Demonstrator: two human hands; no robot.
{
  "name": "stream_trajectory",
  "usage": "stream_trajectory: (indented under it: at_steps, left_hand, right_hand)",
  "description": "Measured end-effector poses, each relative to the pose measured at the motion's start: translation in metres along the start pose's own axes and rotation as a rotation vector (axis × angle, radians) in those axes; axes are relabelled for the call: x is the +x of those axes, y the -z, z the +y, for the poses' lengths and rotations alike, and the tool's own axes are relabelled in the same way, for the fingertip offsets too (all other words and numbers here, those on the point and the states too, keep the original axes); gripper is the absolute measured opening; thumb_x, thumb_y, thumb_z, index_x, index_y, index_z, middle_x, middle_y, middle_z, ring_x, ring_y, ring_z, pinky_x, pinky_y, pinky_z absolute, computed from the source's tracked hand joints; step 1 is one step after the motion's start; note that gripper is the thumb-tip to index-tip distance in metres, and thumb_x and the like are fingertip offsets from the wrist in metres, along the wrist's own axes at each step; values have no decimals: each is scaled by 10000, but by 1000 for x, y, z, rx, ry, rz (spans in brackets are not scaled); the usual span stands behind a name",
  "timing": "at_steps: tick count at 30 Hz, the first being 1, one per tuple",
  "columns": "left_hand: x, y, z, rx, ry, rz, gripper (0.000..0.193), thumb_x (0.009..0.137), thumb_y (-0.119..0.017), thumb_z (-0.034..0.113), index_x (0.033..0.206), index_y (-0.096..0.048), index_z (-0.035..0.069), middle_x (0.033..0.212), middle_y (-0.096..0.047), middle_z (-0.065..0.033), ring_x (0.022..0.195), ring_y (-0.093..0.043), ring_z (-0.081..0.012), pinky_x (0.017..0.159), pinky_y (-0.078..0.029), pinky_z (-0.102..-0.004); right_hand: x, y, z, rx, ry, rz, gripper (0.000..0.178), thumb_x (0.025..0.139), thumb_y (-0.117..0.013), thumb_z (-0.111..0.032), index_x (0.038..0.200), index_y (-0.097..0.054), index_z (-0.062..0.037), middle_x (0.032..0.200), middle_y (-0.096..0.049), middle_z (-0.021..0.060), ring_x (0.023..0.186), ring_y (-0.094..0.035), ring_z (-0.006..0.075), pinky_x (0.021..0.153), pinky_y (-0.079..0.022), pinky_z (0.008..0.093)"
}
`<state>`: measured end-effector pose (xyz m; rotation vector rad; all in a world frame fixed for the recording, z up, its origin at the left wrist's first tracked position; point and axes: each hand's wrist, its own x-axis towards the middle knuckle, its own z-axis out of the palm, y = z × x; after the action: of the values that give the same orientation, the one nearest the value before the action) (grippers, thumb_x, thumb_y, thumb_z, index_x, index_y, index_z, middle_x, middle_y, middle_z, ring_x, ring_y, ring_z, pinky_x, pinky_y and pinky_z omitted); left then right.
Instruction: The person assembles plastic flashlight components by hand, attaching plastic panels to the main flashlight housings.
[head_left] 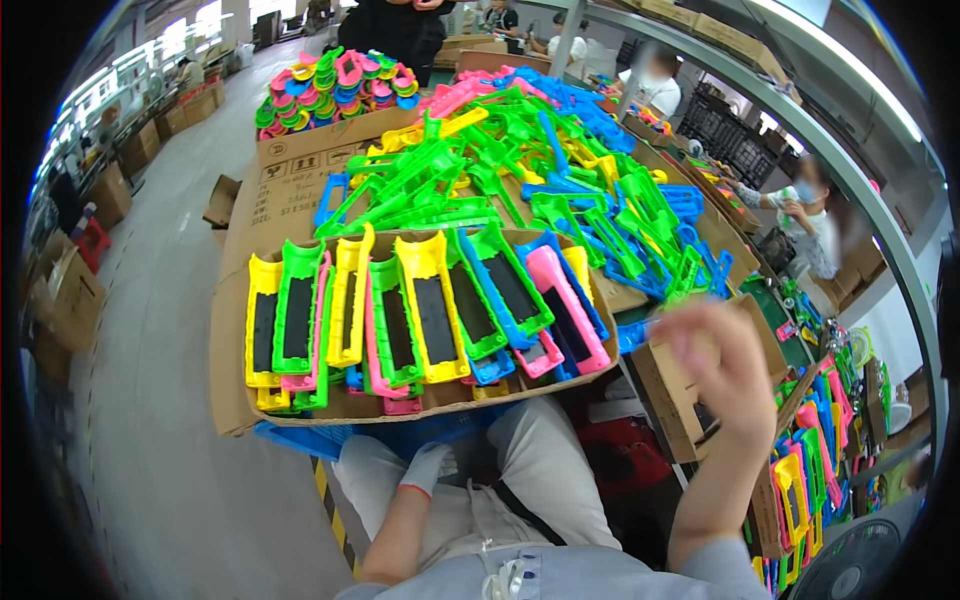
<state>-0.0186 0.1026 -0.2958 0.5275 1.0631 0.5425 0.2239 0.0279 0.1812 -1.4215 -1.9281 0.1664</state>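
My left hand [431, 468], in a pale glove with an orange cuff edge, rests on my lap with its fingers lying loosely and nothing visible in them. My right hand [718, 352] is bare and raised at the right, smeared by motion; whether it holds anything cannot be made out. Beneath it stands a small cardboard box [672, 392]. In front of my knees a shallow cardboard tray [232, 385] holds several long plastic frames in yellow, green, pink and blue, such as a yellow frame [431, 305], most with dark rectangular openings.
Behind the tray lies a big heap of green, blue and yellow plastic parts [440, 180]. Curved coloured pieces [340, 90] are piled at the back left. A metal shelf post [880, 190] slants along the right, near more filled boxes and a black fan [848, 570]. Several people are farther off.
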Motion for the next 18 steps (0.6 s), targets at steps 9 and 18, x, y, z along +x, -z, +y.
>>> stream_trajectory:
  at_steps: [9,18]
  left_hand:
    - [11,8,31,-143,-14,66,183,835,-588,192,930,-560,38,837,-596,-118,770,-602,-229,707,-525,-339]
    - [34,3,63,-177,51,178,201,846,-577,202,959,-567,36,884,-593,-104,811,-590,-214,741,-501,-312]
  right_hand:
    - [320,-104,160,-942,198,-302,286,761,-561,-184,1010,-584,-44,1047,-604,141,1001,-579,290,805,-485,426]
    - [493,-201,260,-1074,375,-125,359,803,-557,-205,1151,-529,-122,1140,-572,60,1092,-534,248,886,-439,423]
